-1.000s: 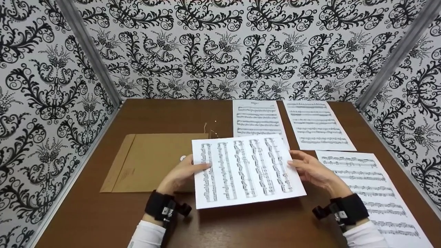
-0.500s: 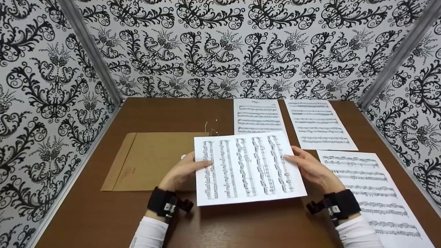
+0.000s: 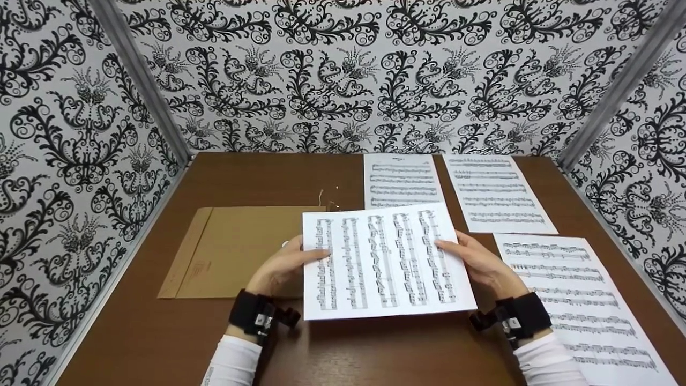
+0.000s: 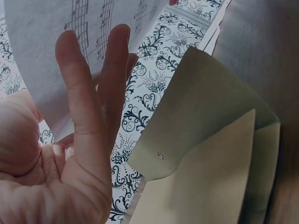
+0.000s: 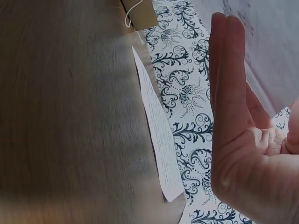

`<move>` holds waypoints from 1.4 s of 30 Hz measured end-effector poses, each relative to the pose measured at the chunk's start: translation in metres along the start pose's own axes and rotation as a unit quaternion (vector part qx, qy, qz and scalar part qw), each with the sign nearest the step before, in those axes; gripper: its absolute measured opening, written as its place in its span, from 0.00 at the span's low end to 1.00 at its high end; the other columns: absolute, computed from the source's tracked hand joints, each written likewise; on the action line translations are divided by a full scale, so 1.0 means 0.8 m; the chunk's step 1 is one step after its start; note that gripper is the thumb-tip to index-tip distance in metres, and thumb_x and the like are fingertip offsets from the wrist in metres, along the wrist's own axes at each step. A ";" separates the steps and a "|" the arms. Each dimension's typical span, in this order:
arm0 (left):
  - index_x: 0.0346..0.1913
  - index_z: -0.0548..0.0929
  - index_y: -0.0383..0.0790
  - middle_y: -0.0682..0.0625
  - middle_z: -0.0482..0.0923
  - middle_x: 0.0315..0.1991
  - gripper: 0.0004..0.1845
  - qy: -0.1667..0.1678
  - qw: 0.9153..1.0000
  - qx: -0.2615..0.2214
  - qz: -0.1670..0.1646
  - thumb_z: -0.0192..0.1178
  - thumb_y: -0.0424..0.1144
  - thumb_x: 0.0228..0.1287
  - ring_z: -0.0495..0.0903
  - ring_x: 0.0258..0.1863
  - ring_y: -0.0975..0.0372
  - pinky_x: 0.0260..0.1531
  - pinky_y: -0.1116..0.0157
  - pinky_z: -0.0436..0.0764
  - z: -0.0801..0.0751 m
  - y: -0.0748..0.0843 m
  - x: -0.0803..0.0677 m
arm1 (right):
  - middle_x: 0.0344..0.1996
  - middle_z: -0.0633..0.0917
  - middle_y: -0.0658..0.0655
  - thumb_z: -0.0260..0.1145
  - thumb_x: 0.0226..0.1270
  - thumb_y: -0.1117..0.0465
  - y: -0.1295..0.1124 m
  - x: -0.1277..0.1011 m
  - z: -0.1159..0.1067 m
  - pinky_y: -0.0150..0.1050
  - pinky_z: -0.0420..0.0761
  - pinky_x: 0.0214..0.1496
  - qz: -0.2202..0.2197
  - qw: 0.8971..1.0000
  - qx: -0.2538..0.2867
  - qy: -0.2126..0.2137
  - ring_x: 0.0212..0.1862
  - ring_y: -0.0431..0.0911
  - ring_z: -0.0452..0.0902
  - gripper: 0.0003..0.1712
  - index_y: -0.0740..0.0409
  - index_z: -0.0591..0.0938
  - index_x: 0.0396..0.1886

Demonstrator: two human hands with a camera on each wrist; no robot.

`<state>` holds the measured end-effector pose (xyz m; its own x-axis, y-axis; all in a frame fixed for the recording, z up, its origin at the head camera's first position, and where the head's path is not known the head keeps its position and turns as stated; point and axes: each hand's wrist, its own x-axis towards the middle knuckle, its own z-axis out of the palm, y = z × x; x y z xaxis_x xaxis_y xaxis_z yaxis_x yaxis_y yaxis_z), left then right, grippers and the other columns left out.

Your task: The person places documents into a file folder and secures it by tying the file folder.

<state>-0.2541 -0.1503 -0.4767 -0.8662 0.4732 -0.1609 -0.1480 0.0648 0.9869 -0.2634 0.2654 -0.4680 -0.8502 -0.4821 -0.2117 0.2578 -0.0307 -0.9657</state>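
I hold a white sheet of music point(image 3: 383, 262) level above the brown table point(image 3: 257, 177), its staves running away from me. My left hand point(image 3: 284, 268) pinches its left edge, thumb on top and fingers point(image 4: 93, 116) straight underneath. At the right edge my right hand point(image 3: 479, 265) pinches it the same way, its fingers point(image 5: 229, 93) flat under the paper point(image 5: 266, 42). A brown paper envelope point(image 3: 236, 249) lies on the table just left of the sheet, and its open flap point(image 4: 210, 154) shows in the left wrist view.
Three more music sheets lie flat on the table: one at the back centre point(image 3: 402, 179), one at the back right point(image 3: 493, 193), one at the near right point(image 3: 568, 295). A thin string point(image 3: 327, 198) lies by the envelope's far corner. Patterned walls close in three sides.
The held sheet has shifted slightly away from me. My right hand has slid a little inward along the sheet's right edge. The left hand has barely moved.
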 end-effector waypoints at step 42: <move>0.75 0.61 0.31 0.49 0.88 0.48 0.33 0.028 0.999 -0.035 -0.002 0.60 0.32 0.72 0.89 0.39 0.61 0.39 0.64 0.89 -0.030 0.011 0.005 | 0.32 0.91 0.46 0.60 0.79 0.53 -0.026 0.028 0.022 0.36 0.89 0.30 -0.044 0.985 -0.146 0.078 0.29 0.42 0.90 0.27 0.67 0.73 0.67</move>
<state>-0.2703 -0.1691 -0.4689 -0.8908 0.4225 -0.1673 -0.1829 0.0036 0.9831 -0.2796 0.2399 -0.4498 -0.9296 -0.3471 -0.1237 0.0562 0.1981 -0.9786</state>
